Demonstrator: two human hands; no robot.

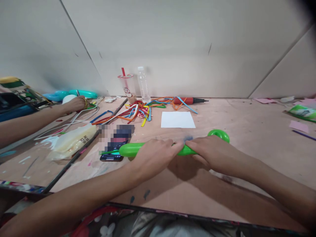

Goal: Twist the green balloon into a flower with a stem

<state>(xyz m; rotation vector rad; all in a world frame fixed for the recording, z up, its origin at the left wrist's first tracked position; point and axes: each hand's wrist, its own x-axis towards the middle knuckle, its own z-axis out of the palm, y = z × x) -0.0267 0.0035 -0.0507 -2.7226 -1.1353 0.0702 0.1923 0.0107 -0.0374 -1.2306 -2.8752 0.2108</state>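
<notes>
A long green balloon (132, 149) lies crosswise in both hands above the table. Its thin uninflated tail points left over a phone (112, 157), and its right end curls into a loop beyond my right hand. My left hand (156, 153) is wrapped round the balloon's middle, the thumb pointing right. Close beside it, nearly touching, my right hand (209, 149) grips the balloon with its fingers curled over. Behind the hands a white sheet of paper (178, 119) rests on the table.
Uninflated balloons (140, 112) lie heaped near a lidded cup (127, 89), a plastic bottle (144, 85) and a red pump (184, 100). At left, another person's hand (77, 103) reaches beyond a plastic bag (74, 143). Pink paper (299, 126) is at right.
</notes>
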